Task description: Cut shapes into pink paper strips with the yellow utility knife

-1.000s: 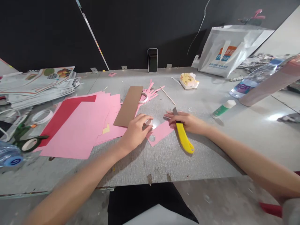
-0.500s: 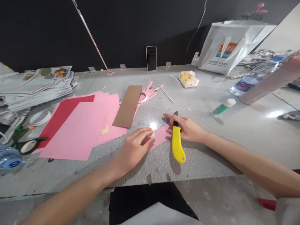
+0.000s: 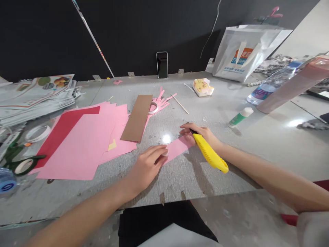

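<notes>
My left hand (image 3: 149, 163) is closed round a small whitish object (image 3: 166, 153), mostly covered by the fingers, at the left end of a pink paper strip (image 3: 178, 147). My right hand (image 3: 203, 137) grips a yellow utility knife (image 3: 210, 152), its handle slanting down to the right and its dark front end between the fingers. The thumb of that hand also touches the strip's right end. Beyond my left hand lies a brown cardboard piece (image 3: 137, 118), partly over thin cut pink strips (image 3: 163, 101) and beside a tape roll (image 3: 153, 108).
Pink sheets (image 3: 77, 147) and a red sheet (image 3: 61, 133) spread to the left, near green-handled scissors (image 3: 15, 152). A glue stick (image 3: 241, 116), a wooden stick (image 3: 180, 104) and a wrapped packet (image 3: 203, 87) lie to the right. A phone (image 3: 162, 65) leans at the back.
The yellow knife has swung from nearly upright in view to slanting down-right, and my right thumb has come down on the strip. The whole view has shifted slightly.
</notes>
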Motion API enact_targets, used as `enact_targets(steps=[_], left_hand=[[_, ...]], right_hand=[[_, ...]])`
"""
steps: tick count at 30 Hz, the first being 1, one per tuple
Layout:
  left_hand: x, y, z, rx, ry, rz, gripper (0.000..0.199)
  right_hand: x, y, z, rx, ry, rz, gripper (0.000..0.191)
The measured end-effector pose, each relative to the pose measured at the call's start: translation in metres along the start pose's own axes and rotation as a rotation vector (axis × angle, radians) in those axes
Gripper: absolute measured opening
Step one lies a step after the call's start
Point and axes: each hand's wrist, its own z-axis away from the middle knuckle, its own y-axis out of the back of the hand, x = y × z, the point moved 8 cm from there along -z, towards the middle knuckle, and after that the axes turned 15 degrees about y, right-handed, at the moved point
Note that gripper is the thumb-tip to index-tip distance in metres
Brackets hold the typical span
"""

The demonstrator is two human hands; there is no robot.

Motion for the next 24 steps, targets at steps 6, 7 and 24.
enact_targets(steps=[6, 7, 24], left_hand=[[-0.001, -0.005, -0.002, -0.025, 0.030, 0.038, 0.018], [-0.001, -0.005, -0.003, -0.029, 0.032, 0.044, 0.018], [-0.015, 0.020, -0.080, -0.137, -0.031, 0.086, 0.019]], right_hand=[[-0.016, -0.021, -0.008, -0.335, 0.176, 0.041, 0.043], [-0.015, -0.024, -0.007, -0.380, 0.166, 0.046, 0.045], [-0.052, -0.015, 0.033, -0.617, 0.336, 0.181, 0.079]])
